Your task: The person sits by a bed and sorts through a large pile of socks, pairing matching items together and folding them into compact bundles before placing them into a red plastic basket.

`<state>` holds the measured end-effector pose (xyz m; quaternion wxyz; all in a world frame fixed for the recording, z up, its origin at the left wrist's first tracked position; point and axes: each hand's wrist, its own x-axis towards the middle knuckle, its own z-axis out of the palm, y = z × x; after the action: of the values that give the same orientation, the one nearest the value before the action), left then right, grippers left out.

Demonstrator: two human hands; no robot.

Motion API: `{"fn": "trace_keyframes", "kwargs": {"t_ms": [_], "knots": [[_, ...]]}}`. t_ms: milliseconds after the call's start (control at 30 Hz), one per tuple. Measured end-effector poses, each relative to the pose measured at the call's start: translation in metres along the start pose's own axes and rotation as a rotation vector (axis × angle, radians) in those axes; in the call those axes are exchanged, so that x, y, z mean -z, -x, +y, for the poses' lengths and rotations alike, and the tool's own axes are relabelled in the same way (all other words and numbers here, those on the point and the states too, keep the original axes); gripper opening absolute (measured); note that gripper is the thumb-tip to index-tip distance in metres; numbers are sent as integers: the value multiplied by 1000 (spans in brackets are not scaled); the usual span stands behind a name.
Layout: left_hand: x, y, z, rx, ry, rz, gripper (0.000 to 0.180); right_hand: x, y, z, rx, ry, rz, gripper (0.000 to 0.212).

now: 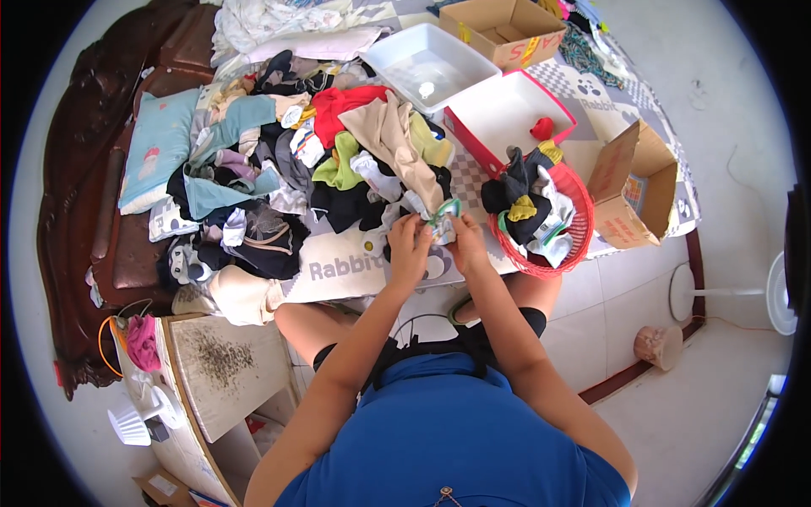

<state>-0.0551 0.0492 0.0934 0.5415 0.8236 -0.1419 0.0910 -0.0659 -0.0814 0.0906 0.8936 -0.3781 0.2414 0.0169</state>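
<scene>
At the near edge of the bed, in front of your knees, you hold a small white-and-green piece of cloth (444, 225) between your two hands, just above the patterned grey-and-white bed sheet (334, 264). Your left hand (409, 243) has its fingers curled in, pinching the left side of the cloth; your right hand (467, 242) is closed on its right side, fingertips near those of the left. The cloth is bunched and partly hidden by your fingers, so you cannot tell its full shape.

Just beyond your hands lies the low end of a long beige fabric garment (384, 135), stretched over the right part of a wide heap of mixed clothes. Within that heap, a bright red garment (342, 111) lies farther off, and a lime-green garment (338, 166) lies nearer, left of the beige one. At the heap's far left rests a light-blue pillow (158, 145).

Right of your right hand stands a round red plastic basket (582, 205), filled with dark, white and yellow clothing. Beyond it sits an open pink-red box with a white inside (498, 112), and farther left, a rectangular white plastic tub (431, 61). An open brown cardboard box (610, 173) stands to the basket's right.
</scene>
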Motion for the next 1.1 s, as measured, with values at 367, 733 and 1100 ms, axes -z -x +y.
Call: {"fn": "trace_keyframes", "kwargs": {"t_ms": [367,733,1100], "knots": [[10,-72,-61,728,692,-31,35,-16,40,-32,530,350,66,13],[159,-209,9,105,1063,62,45,23,27,-20,369,-150,3,18],[463,-165,-68,-125,6,941,34,14,-18,68,860,1195,91,43]]}}
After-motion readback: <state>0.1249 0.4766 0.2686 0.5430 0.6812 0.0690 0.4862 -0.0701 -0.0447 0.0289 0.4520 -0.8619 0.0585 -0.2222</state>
